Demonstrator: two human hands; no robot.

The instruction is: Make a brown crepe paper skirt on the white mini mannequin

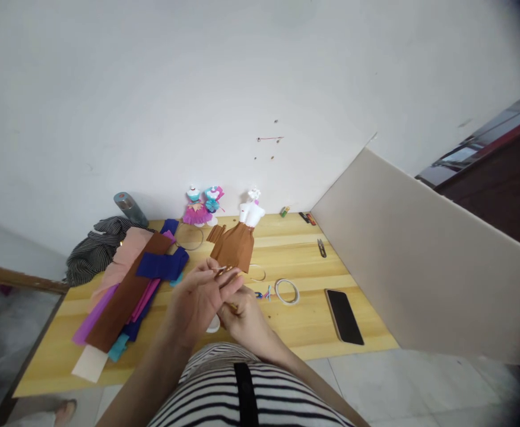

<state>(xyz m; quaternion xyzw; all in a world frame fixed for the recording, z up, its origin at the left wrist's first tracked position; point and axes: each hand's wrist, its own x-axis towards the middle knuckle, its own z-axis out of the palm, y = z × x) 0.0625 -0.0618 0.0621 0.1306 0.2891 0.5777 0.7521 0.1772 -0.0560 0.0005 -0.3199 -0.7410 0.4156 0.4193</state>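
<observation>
My left hand (200, 302) is turned palm up, its fingers drawn together around a small whitish bit that is too small to name. Close beside it, partly behind its fingers, my right hand (244, 317) is closed; what it grips is hidden. Just beyond both hands a white dress form (251, 212) leans in a brown pleated crepe-paper skirt (234, 246). A roll of white tape (287, 292) lies right of the hands. Under the wrists, a white round thing (214, 324) shows in part.
Colored crepe paper (121, 290) is heaped at left, by striped cloth (100, 246) and a bottle (130, 209). Two small dressed forms (195, 207) stand at the wall. Thread snips (322, 248) and a phone (344, 317) lie at right, before an upright board (420, 255).
</observation>
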